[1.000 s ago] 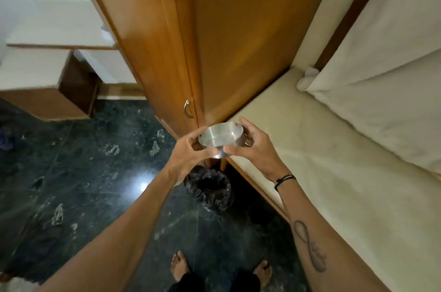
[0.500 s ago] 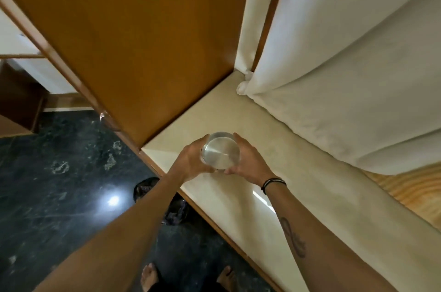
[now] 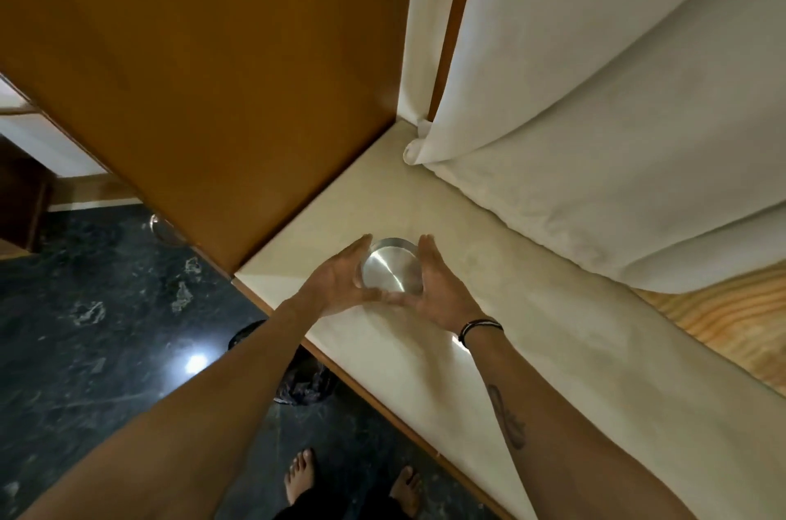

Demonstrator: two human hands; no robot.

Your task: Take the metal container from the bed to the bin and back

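The round metal container rests on the cream sheet of the bed, close to the mattress's near corner by the wardrobe. My left hand and my right hand flank it, fingers stretched straight and no longer curled round it; the thumbs meet just below its rim. Whether the palms still touch its sides is unclear. The bin, lined with a black bag, stands on the floor below the bed edge, partly hidden behind my left forearm.
A tall wooden wardrobe rises right beside the bed's corner. White pillows lean along the far side of the mattress. Dark marble floor lies to the left, with my bare feet at the bed's wooden edge.
Both hands carried the container from above the bin over to the bed and lowered it onto the sheet. The fingers have straightened away from it.
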